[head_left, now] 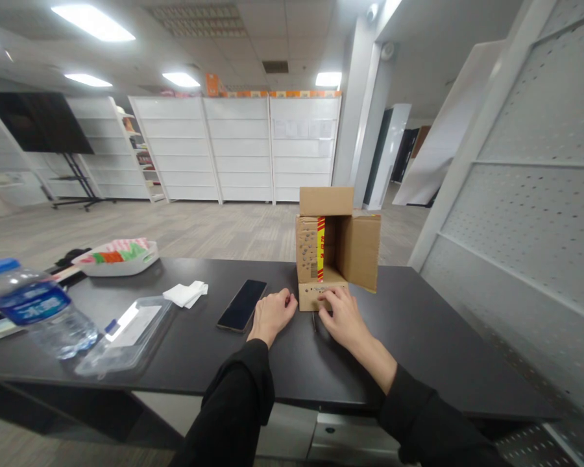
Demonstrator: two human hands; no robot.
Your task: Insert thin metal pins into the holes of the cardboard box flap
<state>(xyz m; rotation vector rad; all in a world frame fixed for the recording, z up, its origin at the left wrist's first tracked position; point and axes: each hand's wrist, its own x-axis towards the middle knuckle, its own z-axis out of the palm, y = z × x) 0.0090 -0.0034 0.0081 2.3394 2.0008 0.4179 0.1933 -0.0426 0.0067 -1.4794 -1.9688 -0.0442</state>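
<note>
A cardboard box (pixel 307 250) with a red-and-yellow tape strip stands on the dark table, its opening facing me and its flaps spread. Several small holes or marks dot its left side and lower front flap (pixel 309 298). My left hand (pixel 275 314) is closed at the left of that flap; a small dark reddish thing shows at its fingers, too small to name. My right hand (pixel 343 318) rests its spread fingers on the flap's right part, thumb apart from the index finger. A thin dark rod-like thing (pixel 314 322) shows below the flap, between my hands.
Left of my left hand lies a phone (pixel 242 305), with folded white tissue (pixel 187 294) beyond it. Farther left are a clear plastic case (pixel 131 334), a water bottle (pixel 39 308) and a white basket (pixel 121 264) with colourful packets. A perforated panel (pixel 540 181) rises along the right.
</note>
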